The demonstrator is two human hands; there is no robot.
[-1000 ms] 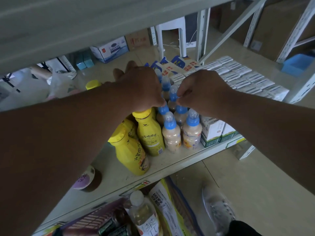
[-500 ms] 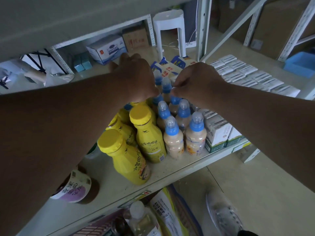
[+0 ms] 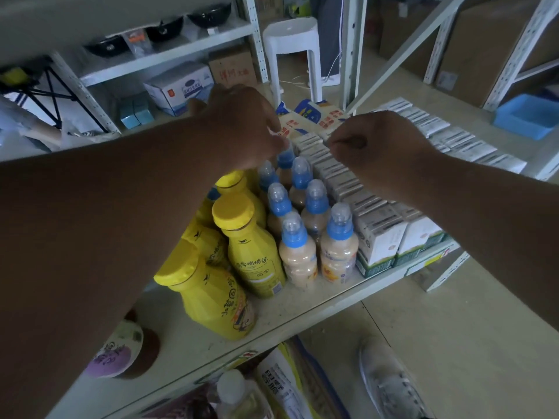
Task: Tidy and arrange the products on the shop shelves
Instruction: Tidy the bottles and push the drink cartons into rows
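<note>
- Progress: the blue-capped bottles (image 3: pixel 302 237) stand in two neat files on the shelf (image 3: pixel 302 309), and the white cartons (image 3: pixel 381 234) sit in a tidy block just right of them; that part looks nearly done, I judge
- Remaining work: the yellow bottles (image 3: pixel 242 246) below and left of the left hand lean against one another, the nearest one tilted, and a purple-lidded tub (image 3: pixel 118 352) lies on its side near the shelf's front edge; these look still to be straightened
- Left hand (image 3: pixel 242 125): fingers curled downward over the rearmost blue-capped bottle (image 3: pixel 286 155), fingertips at its cap; this grip seems to pinch the cap, though the contact is partly hidden
- Right hand (image 3: pixel 372 140): fingers curled tight, their tips over the back cartons; whether this grip holds anything, I cannot tell
- Position: the bottle files run from directly under the left grip toward the viewer; the cartons lie beneath and nearer than the right grip
</note>
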